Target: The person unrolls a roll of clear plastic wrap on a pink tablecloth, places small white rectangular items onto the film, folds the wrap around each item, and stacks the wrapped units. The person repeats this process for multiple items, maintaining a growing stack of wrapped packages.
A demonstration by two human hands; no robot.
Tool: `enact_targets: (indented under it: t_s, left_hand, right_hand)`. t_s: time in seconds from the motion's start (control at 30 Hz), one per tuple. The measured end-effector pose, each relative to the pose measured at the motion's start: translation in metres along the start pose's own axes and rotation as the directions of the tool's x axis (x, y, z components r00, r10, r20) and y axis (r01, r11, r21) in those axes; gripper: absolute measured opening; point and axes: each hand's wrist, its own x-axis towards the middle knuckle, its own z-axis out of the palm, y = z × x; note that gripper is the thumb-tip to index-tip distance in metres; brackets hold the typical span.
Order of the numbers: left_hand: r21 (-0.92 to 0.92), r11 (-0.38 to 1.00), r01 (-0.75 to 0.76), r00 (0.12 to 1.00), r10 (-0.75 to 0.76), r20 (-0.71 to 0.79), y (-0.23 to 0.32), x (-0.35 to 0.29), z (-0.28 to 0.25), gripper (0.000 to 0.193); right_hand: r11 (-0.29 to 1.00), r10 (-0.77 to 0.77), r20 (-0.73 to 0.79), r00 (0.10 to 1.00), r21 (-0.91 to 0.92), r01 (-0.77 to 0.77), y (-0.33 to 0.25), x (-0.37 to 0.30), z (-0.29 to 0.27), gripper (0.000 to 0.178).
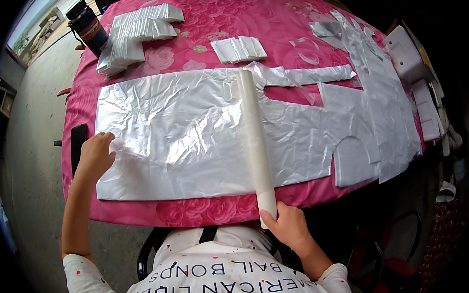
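Pink cloth [206, 27] extends beyond the right hand [290, 225], clasped round a likely stiff tube [255, 134], best held endwise; left hand [96, 154], grip unclear.

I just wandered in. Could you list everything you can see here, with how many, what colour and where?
Tablecloth: one, pink with roses, over the table
Plastic bags: several, count unclear, translucent white, flat across the middle
More plastic sheets: uncountable, whitish, overlapping at right
Tube: one, off-white, lying across the bags
Folded packets: many, white, rows at upper left, smaller group at top centre
Bottle: one, black and red, upper left
Flat bar-like object: one, black, left table edge
Box-like objects: at least two, white, far right
Floor: one, grey, left
Dark edges: contents unclear
Shirt: one, white, spotted, bottom
Left hand: one, at the bags' left edge
Right hand: one, gripping the tube's near end
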Motion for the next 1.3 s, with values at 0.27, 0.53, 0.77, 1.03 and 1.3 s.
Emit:
enact_targets:
  t_s: [0.27,0.53,0.77,1.03,1.3]
  left_hand:
    - [-0.523,0.667,-0.53,0.847,0.384,-0.367,0.197,0.016,0.025,0.047]
    - [-0.4,0.775,-0.49,0.867,0.384,-0.318,0.245,0.025,0.08,0.063]
    - [-0.319,0.802,-0.505,0.856,0.418,-0.304,0.241,0.025,0.077,0.065]
    - [-0.336,0.784,-0.522,0.843,0.411,-0.347,0.245,0.027,0.079,0.064]
    - [-0.327,0.79,-0.518,0.848,0.426,-0.315,0.241,0.022,0.081,0.066]
  right_hand:
    - [0.996,0.06,0.072,0.996,0.056,-0.064,-0.003,0.0,-0.001,0.04]
    - [0.999,-0.045,0.216,0.975,0.023,0.041,0.005,0.008,-0.016,0.062]
    - [0.957,-0.128,0.015,0.992,0.265,0.119,-0.004,0.111,-0.039,0.069]
    - [0.147,0.021,0.079,0.997,0.986,-0.082,-0.006,0.271,-0.055,0.072]
    - [0.31,-0.454,-0.318,0.832,0.82,0.482,-0.117,0.24,-0.039,0.069]
